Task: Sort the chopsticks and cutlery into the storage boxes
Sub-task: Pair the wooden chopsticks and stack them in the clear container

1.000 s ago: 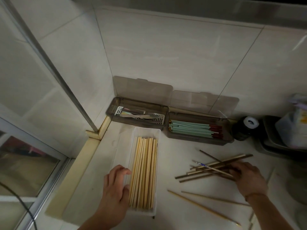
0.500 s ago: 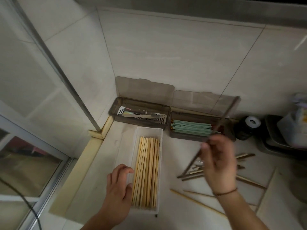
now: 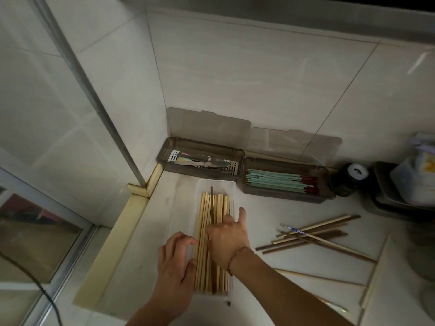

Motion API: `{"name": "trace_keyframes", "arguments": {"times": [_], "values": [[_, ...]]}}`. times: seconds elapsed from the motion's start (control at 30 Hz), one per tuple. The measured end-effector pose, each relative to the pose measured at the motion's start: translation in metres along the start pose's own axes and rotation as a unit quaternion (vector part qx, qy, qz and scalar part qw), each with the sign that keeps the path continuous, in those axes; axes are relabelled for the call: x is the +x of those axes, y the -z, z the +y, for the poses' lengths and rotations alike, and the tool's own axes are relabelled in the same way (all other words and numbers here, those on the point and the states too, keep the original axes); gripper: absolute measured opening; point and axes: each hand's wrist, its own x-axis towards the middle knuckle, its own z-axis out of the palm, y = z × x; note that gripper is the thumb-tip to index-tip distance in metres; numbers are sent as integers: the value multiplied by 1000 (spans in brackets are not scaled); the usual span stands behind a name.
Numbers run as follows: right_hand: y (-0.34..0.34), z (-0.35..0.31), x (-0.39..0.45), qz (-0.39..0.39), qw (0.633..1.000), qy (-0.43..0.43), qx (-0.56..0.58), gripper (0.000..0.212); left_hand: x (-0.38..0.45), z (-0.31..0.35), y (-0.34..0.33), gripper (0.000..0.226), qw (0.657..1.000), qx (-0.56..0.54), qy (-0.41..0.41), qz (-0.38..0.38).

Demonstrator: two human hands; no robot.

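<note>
A dark jar (image 3: 350, 178) stands beside a dark tray (image 3: 386, 198) holding a plastic bag (image 3: 419, 170)

bare counter (image 3: 270, 215) between white tray (image 3: 229, 184) and loose chopsticks (image 3: 313, 236); both hands crowd tray.

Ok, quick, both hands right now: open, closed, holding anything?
Left hand: open, fingers resting on the white tray edge.
Right hand: placing a dark chopstick; grip cannot be told.

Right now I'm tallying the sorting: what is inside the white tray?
The white tray holds pale wooden chopsticks and one dark chopstick on top. The right hand covers their middle.
</note>
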Motion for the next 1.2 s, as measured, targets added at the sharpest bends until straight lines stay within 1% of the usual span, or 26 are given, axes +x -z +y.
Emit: {"name": "trace_keyframes", "arguments": {"times": [0.13, 0.23, 0.37, 0.47, 0.57, 0.73, 0.8, 0.87, 0.97, 1.03, 1.1, 1.13, 1.2], "values": [[-1, 4, -4, 9, 1000, 21, -12, 21, 0, 0, 0, 38, 1000, 2, -2, -2], [-1, 7, -7, -7, 999, 36, -8, 24, 1, 1, 1, 39, 1000, 2, -4, -3], [0, 6, -10, -15, 999, 38, -12, 20, 1, 2, 0, 40, 1000, 13, -4, -1], [1, 5, -11, -3, 999, 33, -10, 15, 1, 3, 0, 40, 1000, 18, -3, -5], [1, 4, -14, 22, 999, 22, 19, 12, 2, 5, 1, 39, 1000, 20, 0, -5], [4, 4, -17, 75, 994, -10, 77, 28, 2, 6, 1, 39, 1000, 23, -4, -2], [8, 3, -16, 59, 997, -6, 51, 28, 1, 6, 1, 38, 1000, 22, -2, -4], [8, 3, -15, 36, 999, 2, 24, 24, 1, 7, 1, 39, 1000, 25, 0, -7], [3, 1, -15, 25, 999, 2, 28, 21, 1, 9, 2, 39, 999, 29, 5, -13], [3, 0, -17, 32, 998, -6, 61, 23, 1, 10, 3, 39, 999, 30, 5, -16], [10, 0, -22, 62, 988, -22, 139, 23, 2, 10, 4, 40, 999, 33, 6, -21], [15, 2, -25, 89, 976, -28, 195, 21, 2, 10, 4, 38, 999, 37, 5, -24], [24, 10, -34, 165, 933, -25, 320, 16, 2, 11, 6, 37, 999, 42, -6, -22]]}}
